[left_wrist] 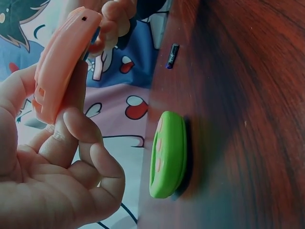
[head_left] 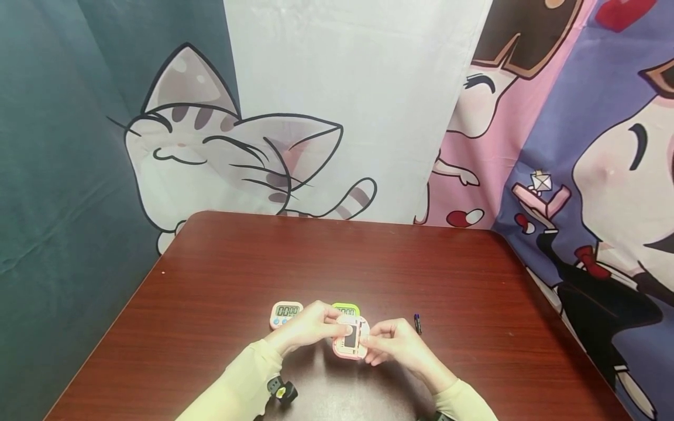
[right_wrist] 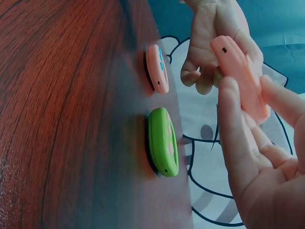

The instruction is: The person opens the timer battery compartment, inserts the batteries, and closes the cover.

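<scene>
Both hands hold a pink digital timer [head_left: 350, 352] up over the table, its back turned toward the head camera. A dark rectangle and a narrow slot beside it show on that back. My left hand [head_left: 308, 328] pinches the timer's left side, thumb on the back. From the right, my right hand [head_left: 396, 346] grips the opposite edge between thumb and fingers. In the left wrist view the timer's side [left_wrist: 62, 71] stands tilted between the fingers. Beyond it on the table lies a green timer [head_left: 347, 307], partly hidden by the held one in the head view.
A second pink timer [head_left: 279, 320] with blue buttons lies left of the green one, partly behind the left hand. To the right of the hands lies a small dark battery [head_left: 418, 323] with a blue end. A printed cloth [head_left: 358, 88] hangs behind the brown table [head_left: 337, 257].
</scene>
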Action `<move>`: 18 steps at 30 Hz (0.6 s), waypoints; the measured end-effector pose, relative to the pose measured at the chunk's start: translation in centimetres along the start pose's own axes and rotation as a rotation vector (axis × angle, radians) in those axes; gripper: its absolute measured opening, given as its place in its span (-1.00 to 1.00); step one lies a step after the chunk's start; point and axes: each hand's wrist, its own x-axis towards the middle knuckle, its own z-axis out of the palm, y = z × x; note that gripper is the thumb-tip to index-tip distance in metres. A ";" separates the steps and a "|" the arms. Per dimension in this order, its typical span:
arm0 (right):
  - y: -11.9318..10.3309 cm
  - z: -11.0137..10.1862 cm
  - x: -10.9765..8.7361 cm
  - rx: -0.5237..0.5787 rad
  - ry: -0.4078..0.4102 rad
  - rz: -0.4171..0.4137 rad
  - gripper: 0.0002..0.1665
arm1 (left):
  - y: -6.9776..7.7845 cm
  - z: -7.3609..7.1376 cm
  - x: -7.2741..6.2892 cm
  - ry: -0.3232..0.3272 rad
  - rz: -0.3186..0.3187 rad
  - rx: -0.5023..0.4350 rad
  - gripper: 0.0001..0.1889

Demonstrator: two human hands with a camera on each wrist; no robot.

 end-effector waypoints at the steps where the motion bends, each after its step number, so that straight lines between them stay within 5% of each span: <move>1: 0.0 0.0 0.0 -0.007 0.016 -0.003 -0.65 | 0.0 0.0 0.0 0.004 -0.004 -0.001 -0.83; 18: -0.4 0.1 -0.3 -0.106 0.200 -0.111 -0.63 | -0.5 0.2 0.2 0.017 -0.028 0.010 -0.83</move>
